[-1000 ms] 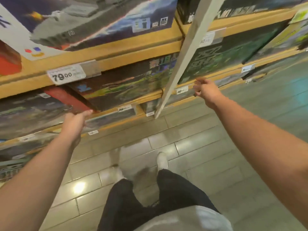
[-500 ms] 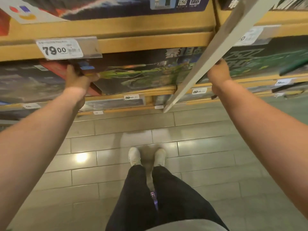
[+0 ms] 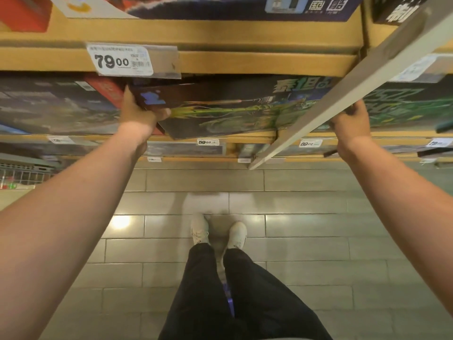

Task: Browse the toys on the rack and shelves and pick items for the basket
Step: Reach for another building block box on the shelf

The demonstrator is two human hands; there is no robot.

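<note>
Both hands are set on one large toy box (image 3: pixel 228 111), the dark one printed with a green figure, which stands on the middle shelf (image 3: pixel 215 139). The left hand (image 3: pixel 141 114) is clamped on the box's left corner, thumb across the front face. The right hand (image 3: pixel 350 121) is placed at the box's right end, its fingers hidden behind a pale upright post (image 3: pixel 343 94), so whether that grip is closed cannot be told.

A lopsided pull is judged to be the main risk: if only the left end is drawn out, the box could swing, jam against the post and slip from the weaker right hold. The red box (image 3: pixel 105 90) just beside the left hand touches the held box and could be dragged forward with it. The upper shelf edge (image 3: pixel 245 62) sits close over the box top, and its 79.00 price tag (image 3: pixel 121 59) hangs low enough to be caught if the box is lifted too early.

Little room is left above or to the right. Open space is found only toward the body, over the bare tiled floor (image 3: pixel 318 241), where the shoes (image 3: pixel 218 233) stand back from the shelving. A wire basket (image 3: pixel 22 174) is seen low at the left, well apart from the box.
</note>
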